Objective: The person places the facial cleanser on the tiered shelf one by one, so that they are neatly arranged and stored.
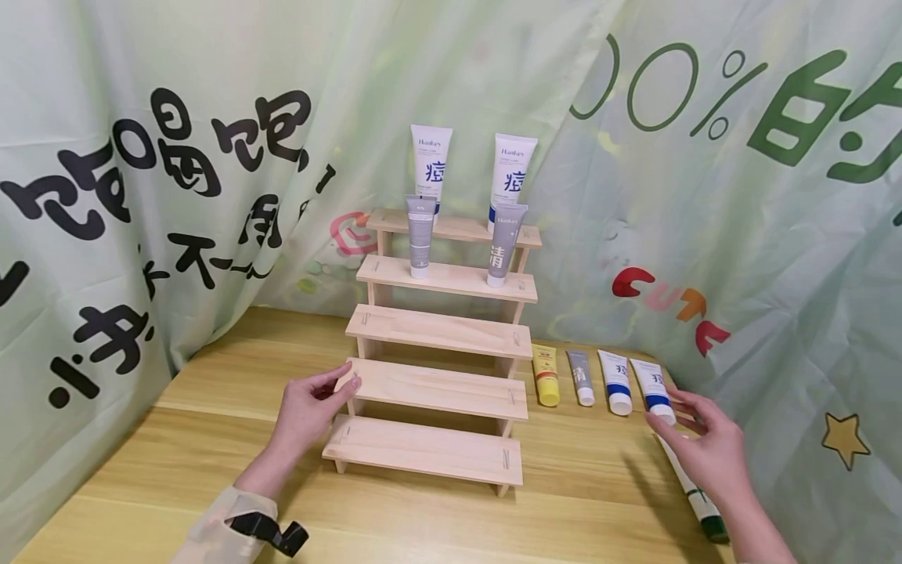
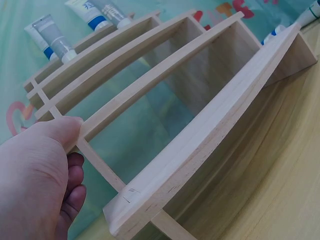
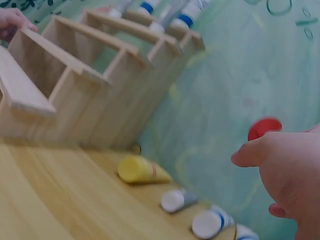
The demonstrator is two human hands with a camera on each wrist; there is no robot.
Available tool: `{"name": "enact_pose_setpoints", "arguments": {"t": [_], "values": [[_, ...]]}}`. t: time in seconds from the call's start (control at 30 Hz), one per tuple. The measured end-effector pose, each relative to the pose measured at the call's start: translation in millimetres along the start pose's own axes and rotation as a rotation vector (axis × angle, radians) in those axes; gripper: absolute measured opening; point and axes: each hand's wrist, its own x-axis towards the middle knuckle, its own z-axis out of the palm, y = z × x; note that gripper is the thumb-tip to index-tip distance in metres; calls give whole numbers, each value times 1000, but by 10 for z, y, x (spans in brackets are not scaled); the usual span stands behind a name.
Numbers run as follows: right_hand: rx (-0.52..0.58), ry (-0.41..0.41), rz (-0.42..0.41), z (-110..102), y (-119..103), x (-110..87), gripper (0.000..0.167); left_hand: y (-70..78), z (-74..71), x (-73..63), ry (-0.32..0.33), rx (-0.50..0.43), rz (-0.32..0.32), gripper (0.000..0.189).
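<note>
Stocking the rack looks underway: left hand steadies its second step, thumb on the edge; right hand, fingers spread and empty, hovers by the nearest white tube on the table. Next probably calls for pinching it. Only the head view shows four tubes standing on top.

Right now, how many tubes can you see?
9: two white tubes on the wooden stepped rack's top step, two grey below, four lying on the table, one mostly hidden under the right hand.
</note>
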Motion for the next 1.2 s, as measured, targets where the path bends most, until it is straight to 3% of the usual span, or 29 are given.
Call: {"name": "enact_pose_setpoints", "arguments": {"t": [0.37,0.63,1.2], "values": [[-78,-32,207,-56,482,-128,60,-18,-6,9,2,0,-6,46],[-173,-172,372,-94,667,-112,73,-18,-13,-5,7,2,-1,44],[-283,-317,448,-105,853,-123,89,-4,5,-5,4,-7,1,44]]}}
